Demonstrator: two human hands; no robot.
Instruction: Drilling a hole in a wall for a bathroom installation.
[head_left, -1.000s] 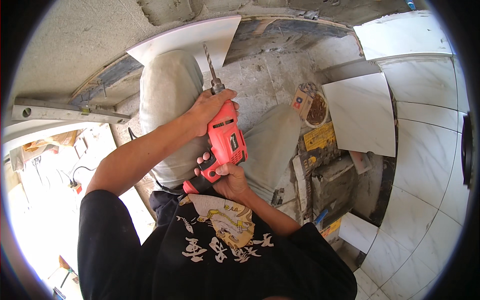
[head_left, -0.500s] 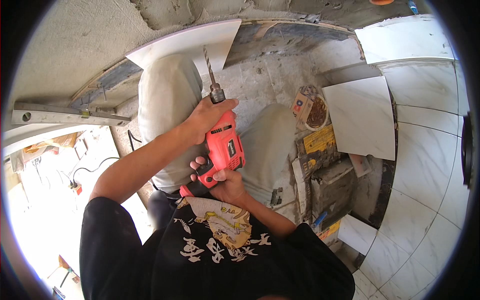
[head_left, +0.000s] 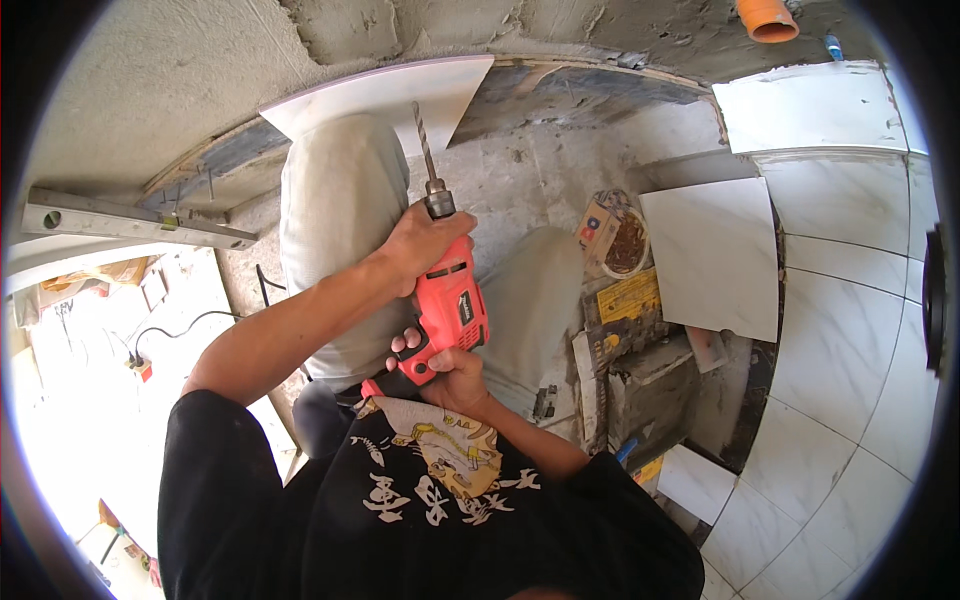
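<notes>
The red drill point(head_left: 455, 300) is in the middle, over the person's lap, with its long bit point(head_left: 425, 143) pointing away from the body. The left hand point(head_left: 428, 243) is curled around the front of the drill, just behind the metal part that grips the bit, maybe to hold up the heavy end. The right hand point(head_left: 452, 378) is closed around the back handle, with fingers on one side and thumb on the other, likely to keep it steady; I cannot tell if a finger is pressing the switch. The drill's back end is close to the black shirt point(head_left: 430, 540), which may help keep it from wobbling. The bent left knee point(head_left: 345, 160) is in front of a white tile point(head_left: 385, 90) that leans by the wall, and I cannot tell if they touch. To the left, a long metal level point(head_left: 130, 222) lies near the wall, perhaps put there to be out of the way. To the right are a round tub point(head_left: 628, 247) of brown bits and a big loose tile point(head_left: 712, 255).
</notes>
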